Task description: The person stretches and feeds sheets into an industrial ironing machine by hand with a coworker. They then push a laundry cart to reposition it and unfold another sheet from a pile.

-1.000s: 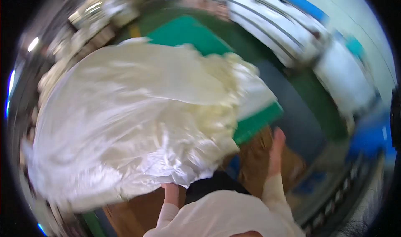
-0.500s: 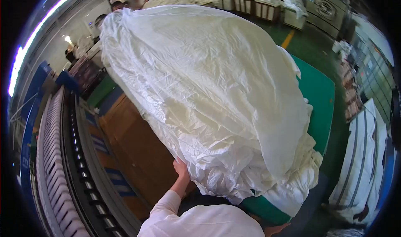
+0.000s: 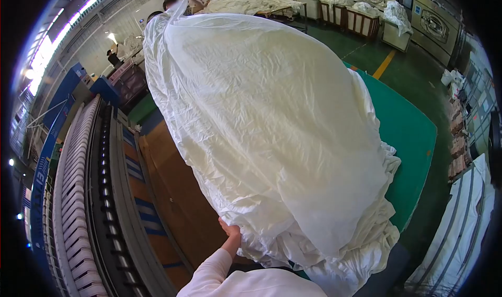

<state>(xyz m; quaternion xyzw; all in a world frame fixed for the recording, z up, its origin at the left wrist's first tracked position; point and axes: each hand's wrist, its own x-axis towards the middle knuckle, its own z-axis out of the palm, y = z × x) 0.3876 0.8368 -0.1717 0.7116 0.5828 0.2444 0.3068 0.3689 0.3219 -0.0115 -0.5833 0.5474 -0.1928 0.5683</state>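
Note:
A large white sheet (image 3: pixel 272 114), billowing and wrinkled, spreads over a green-topped table (image 3: pixel 405 135). Its near end lies bunched in thick folds. At its lower left edge my left hand (image 3: pixel 230 235) is closed on the sheet, the fingertips partly hidden in the cloth. My right hand is out of sight. Across the table, another person (image 3: pixel 170 3) stands at the raised far left corner of the sheet, their hands hidden from me.
On the left runs a long ironing machine (image 3: pixel 73 203) with rollers and belts, beside a brown board (image 3: pixel 172 187). Linen-filled carts (image 3: pixel 350 22) and washing machines (image 3: pixel 431 22) stand at the back. White striped fabric (image 3: pixel 455 234) hangs at the right. Other people are farther off.
The sheet has ballooned and smoothed out over more of the near folds. My view has shifted left and up. My left hand keeps its hold; my right hand has left the picture.

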